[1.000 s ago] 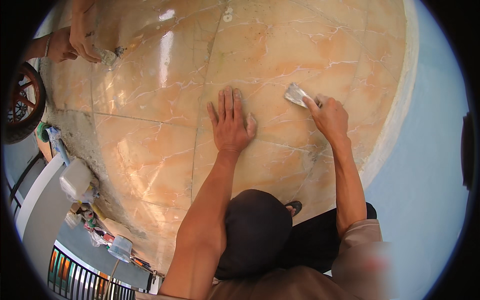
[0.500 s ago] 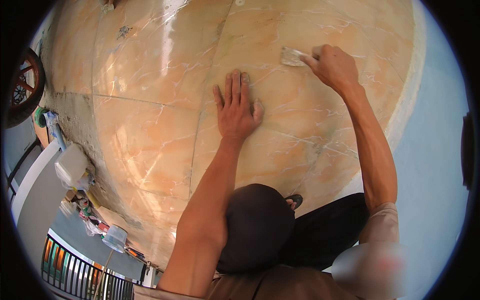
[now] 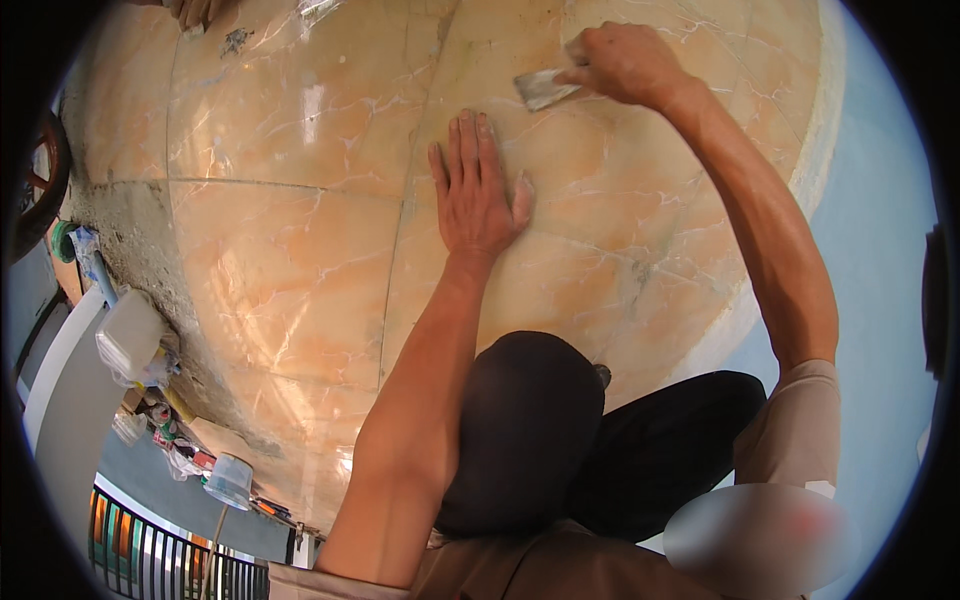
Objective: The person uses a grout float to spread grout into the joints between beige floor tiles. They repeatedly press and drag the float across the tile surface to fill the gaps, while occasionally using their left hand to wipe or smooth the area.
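Note:
My left hand [image 3: 478,195] lies flat on the glossy orange-cream floor tiles [image 3: 540,290], its fingers spread and pointing away from me. Farther out and to the right, my right hand [image 3: 630,65] is closed around a putty knife [image 3: 543,90]. The wide flat blade sticks out to the left, close over the tiles. My fingers hide its handle. Between the two hands a stretch of veined tile shows, and a thin grout line runs just left of my left hand.
Another person's hand [image 3: 196,12] is at the far left. A light blue wall [image 3: 870,280] bounds the right. Along the left are a wheel [image 3: 42,185], a translucent tub [image 3: 132,330], a clear bucket [image 3: 230,478] and a black railing [image 3: 170,550]. My bent knee [image 3: 530,430] is near.
My right hand has moved farther out and a little left with the putty knife. My left hand stays flat on the tiles. More of the other person's hand shows at the far left.

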Available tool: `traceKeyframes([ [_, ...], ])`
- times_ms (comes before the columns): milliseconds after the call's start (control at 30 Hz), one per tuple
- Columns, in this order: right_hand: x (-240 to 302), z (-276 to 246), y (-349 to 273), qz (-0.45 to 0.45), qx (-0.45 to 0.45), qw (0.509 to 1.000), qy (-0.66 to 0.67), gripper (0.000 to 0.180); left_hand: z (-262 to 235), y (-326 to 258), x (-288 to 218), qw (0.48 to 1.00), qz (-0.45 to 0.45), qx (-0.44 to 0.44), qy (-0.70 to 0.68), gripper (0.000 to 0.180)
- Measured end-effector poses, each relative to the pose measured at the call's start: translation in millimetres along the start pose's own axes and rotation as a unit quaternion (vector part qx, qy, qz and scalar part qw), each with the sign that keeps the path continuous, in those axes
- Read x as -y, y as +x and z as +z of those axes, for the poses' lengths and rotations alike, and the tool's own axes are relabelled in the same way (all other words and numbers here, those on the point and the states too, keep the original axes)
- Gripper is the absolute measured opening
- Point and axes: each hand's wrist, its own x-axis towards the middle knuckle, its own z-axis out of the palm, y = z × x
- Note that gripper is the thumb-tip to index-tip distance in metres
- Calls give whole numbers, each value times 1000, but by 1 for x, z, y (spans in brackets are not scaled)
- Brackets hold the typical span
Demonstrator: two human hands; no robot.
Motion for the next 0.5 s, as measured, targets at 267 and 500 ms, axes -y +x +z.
traceKeyframes([
  [267,-94,-26,-35,74,34,995,-62,35,-1,2,2,1000,2,-5,-12,97],
  [500,58,1,-14,-21,84,996,-3,38,-6,-2,4,1000,5,-2,-22,102],
])
